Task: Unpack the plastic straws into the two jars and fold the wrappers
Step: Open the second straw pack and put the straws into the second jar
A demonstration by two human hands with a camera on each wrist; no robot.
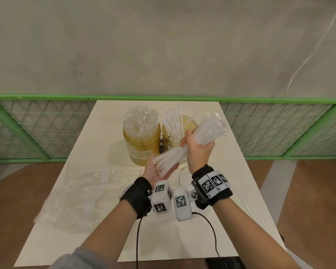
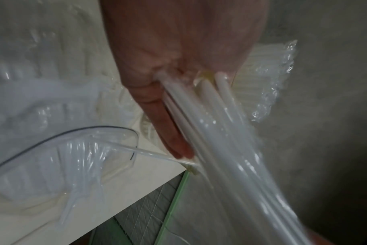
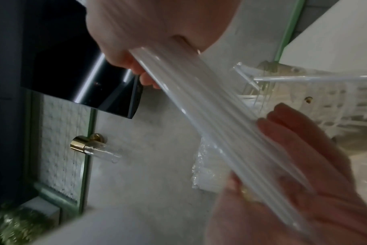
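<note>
My right hand [image 1: 198, 150] grips a slanted bundle of white straws [image 1: 208, 131] around its middle, with clear wrapper [image 1: 219, 121] still over the upper end. The bare lower ends lie across the upturned palm of my left hand [image 1: 159, 168], whose fingers are straight beneath them. In the left wrist view the straws [image 2: 220, 140] run along my left hand [image 2: 168, 99]. In the right wrist view my right hand [image 3: 149, 33] holds the straws [image 3: 199, 107]. Behind stand two yellowish jars: the left jar [image 1: 142, 150] holds a wrapped bundle, the right jar [image 1: 172, 139] loose straws.
Crumpled empty wrappers [image 1: 81, 193] lie on the left part of the white table [image 1: 237, 171]. A clear plastic container [image 2: 115, 131] sits near my hands. A small dark item [image 1: 161, 145] stands between the jars. A green mesh fence [image 1: 37, 129] runs behind the table.
</note>
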